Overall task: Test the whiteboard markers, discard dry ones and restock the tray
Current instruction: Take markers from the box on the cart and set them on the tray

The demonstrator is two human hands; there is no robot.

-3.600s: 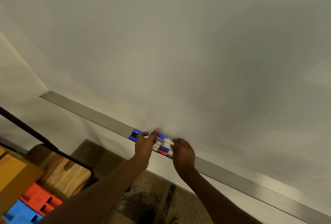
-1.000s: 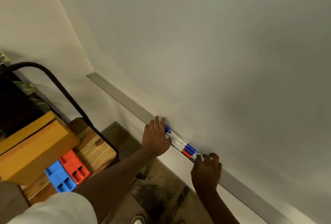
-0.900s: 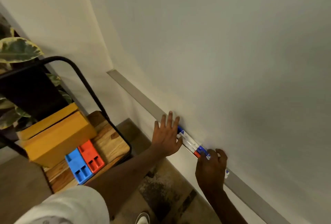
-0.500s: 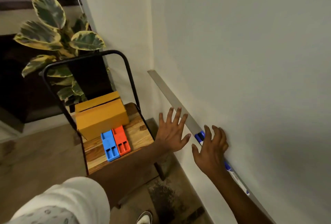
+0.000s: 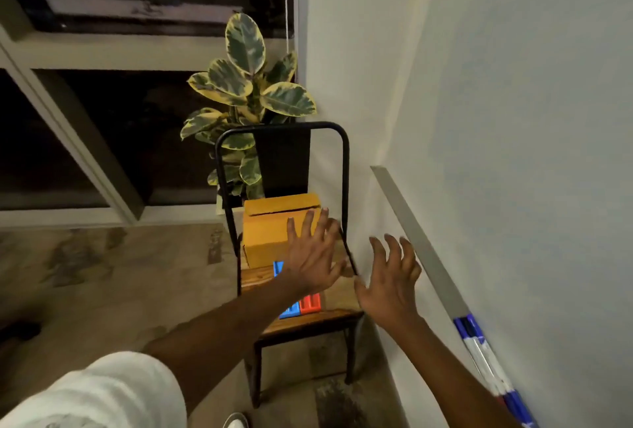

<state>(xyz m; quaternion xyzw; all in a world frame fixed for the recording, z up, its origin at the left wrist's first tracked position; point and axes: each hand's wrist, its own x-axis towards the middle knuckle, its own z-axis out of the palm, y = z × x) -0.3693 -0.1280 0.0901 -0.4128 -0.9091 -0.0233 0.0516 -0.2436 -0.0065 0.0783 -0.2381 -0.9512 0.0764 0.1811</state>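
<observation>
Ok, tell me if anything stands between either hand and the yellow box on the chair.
Nothing visible blocks the left hand: it is spread open over the yellow box. The right hand is open beside the chair, and the black tube of its back runs between that hand and the box.
</observation>
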